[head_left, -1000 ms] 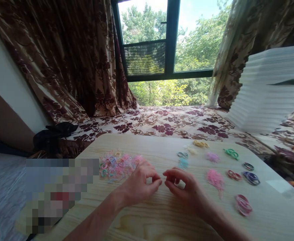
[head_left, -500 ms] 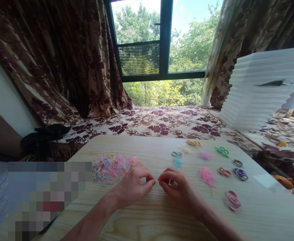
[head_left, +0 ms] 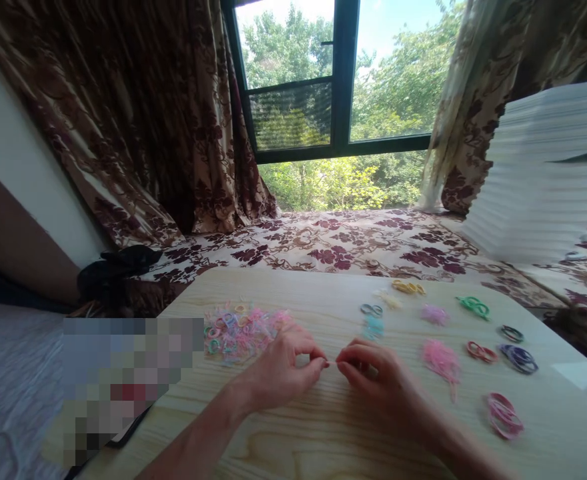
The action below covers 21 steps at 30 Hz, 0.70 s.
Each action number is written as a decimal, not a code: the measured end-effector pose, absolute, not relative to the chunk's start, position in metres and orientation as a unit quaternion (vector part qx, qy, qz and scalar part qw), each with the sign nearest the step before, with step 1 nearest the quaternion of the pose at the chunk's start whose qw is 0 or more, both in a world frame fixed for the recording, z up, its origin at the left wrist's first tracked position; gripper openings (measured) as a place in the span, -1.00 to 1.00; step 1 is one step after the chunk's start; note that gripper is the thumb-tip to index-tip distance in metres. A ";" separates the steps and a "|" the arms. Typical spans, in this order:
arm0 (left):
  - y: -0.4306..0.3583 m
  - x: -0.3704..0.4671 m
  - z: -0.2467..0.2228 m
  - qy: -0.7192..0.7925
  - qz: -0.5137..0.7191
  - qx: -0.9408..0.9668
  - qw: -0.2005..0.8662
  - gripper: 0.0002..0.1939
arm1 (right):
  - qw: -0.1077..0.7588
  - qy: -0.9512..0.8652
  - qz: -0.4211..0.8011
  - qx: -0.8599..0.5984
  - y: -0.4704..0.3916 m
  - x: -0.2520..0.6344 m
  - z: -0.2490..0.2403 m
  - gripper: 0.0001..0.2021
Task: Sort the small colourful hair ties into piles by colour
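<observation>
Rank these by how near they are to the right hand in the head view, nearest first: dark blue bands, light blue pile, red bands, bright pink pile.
1. Light blue pile, just beyond the right hand.
2. Bright pink pile, to its right.
3. Red bands, right of the pink pile.
4. Dark blue bands, farthest right of these.

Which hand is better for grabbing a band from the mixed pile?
Probably the left hand: it's beside the mixed pile, while the right hand is farther off, nearer the light-blue bunch.
</observation>
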State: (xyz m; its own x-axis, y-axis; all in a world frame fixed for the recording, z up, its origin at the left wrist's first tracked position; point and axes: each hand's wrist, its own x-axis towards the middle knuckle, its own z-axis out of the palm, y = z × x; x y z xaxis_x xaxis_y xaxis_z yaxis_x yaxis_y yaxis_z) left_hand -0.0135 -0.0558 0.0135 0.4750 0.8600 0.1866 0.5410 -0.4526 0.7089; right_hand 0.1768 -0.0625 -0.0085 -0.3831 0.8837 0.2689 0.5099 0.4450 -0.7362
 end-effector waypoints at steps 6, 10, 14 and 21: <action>-0.055 -0.015 0.016 0.442 0.269 0.798 0.309 -0.79 | 0.327 -0.782 0.303 -0.435 -0.061 0.176 -0.010 -0.73; -0.054 -0.015 0.014 0.448 0.276 0.802 0.284 -0.82 | 0.326 -0.787 0.276 -0.446 -0.058 0.186 0.002 -0.76; -0.051 -0.015 0.009 0.455 0.294 0.806 0.241 -0.84 | 0.262 -0.803 0.231 -0.483 -0.049 0.214 0.017 -0.78; -0.044 -0.017 0.002 0.473 0.331 0.800 0.167 -0.86 | 0.215 -0.786 0.102 -0.570 -0.033 0.275 0.029 -0.75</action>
